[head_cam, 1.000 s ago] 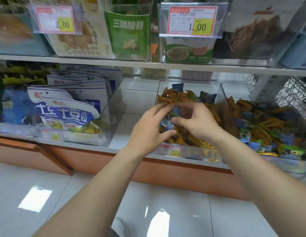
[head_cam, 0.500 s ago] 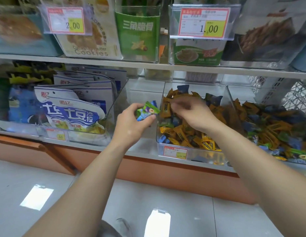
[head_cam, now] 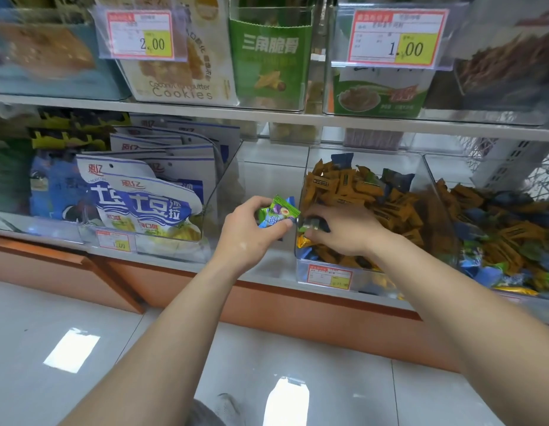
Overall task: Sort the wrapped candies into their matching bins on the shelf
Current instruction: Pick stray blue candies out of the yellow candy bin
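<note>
My left hand (head_cam: 251, 238) holds green and blue wrapped candies (head_cam: 277, 212) in front of the gap between two clear bins. My right hand (head_cam: 343, 230) reaches into the front left corner of the clear candy bin (head_cam: 328, 278), its fingers curled round a dark wrapped candy (head_cam: 311, 224). That bin is heaped with orange wrapped candies (head_cam: 359, 192) mixed with a few blue and green ones. To its right a second bin holds mixed candies (head_cam: 506, 235) in orange, blue and green.
Blue-and-white snack bags (head_cam: 144, 204) fill a clear bin on the left. An upper shelf (head_cam: 267, 116) carries cookie and snack boxes with price tags. An open shelf slot (head_cam: 267, 179) lies between the bins. Glossy tiled floor (head_cam: 67, 348) is below.
My left hand lifted green and blue candies out of the bin and moved left. My right hand shifted from the bin's back to its front left corner and closed on a candy.
</note>
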`<state>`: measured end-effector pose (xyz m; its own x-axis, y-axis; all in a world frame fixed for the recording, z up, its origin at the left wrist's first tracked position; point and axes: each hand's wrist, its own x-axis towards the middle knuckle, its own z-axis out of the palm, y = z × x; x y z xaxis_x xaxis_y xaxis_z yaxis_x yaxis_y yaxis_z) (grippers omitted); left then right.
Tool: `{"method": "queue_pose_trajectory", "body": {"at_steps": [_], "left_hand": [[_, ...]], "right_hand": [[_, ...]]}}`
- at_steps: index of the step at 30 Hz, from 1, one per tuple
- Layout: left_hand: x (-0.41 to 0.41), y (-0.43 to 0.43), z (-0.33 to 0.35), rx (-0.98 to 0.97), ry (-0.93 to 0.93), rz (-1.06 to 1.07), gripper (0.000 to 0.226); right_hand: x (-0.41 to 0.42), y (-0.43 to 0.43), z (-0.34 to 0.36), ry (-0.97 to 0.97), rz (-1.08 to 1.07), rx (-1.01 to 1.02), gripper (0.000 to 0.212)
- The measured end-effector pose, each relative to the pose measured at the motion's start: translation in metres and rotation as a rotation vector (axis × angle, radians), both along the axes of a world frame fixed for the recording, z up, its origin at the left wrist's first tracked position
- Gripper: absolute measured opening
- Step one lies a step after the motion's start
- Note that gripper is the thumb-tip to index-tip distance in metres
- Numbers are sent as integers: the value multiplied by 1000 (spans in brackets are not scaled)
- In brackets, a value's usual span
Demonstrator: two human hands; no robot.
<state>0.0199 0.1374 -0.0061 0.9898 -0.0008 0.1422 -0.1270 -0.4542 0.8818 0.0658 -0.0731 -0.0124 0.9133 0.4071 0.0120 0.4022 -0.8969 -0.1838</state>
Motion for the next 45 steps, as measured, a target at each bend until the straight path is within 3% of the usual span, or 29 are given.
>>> {"method": "queue_pose_trajectory", "body": {"at_steps": [5, 9, 14, 22, 26, 29, 33, 36, 40, 42, 45], "left_hand": [[-1, 1, 1, -21, 17, 1, 35], [-3, 0, 1, -50, 24, 6, 35], [-5, -3, 2, -66, 25, 7, 34], [-13, -23, 19, -75, -30, 51, 27], [-25, -78, 29, -81, -25, -89, 36], [-27, -140, 32, 1, -55, -170, 40], [-14, -228, 33, 210, -195, -273, 56], [2, -283, 27, 465, -285, -297, 60], [15, -314, 12, 771, -322, -385, 51], [16, -309, 11, 805, -345, -428, 57], [8, -275, 16, 707, -401, -401, 66]], "right_hand": [[0, 1, 9, 122, 86, -150, 47], [-3, -4, 17, 195, 108, -150, 41], [-11, -29, 20, 264, 61, 46, 39], [-40, -78, 37, 40, -202, 610, 34], [-65, -127, 45, 46, -300, 821, 31], [-88, -175, 45, -116, -398, 921, 29], [-102, -239, 35, -279, -618, 843, 23], [-102, -265, 29, -316, -693, 778, 30], [-97, -269, 14, -191, -630, 587, 38], [-95, -266, 15, -130, -582, 505, 42], [-96, -255, 30, -203, -590, 376, 47]]}}
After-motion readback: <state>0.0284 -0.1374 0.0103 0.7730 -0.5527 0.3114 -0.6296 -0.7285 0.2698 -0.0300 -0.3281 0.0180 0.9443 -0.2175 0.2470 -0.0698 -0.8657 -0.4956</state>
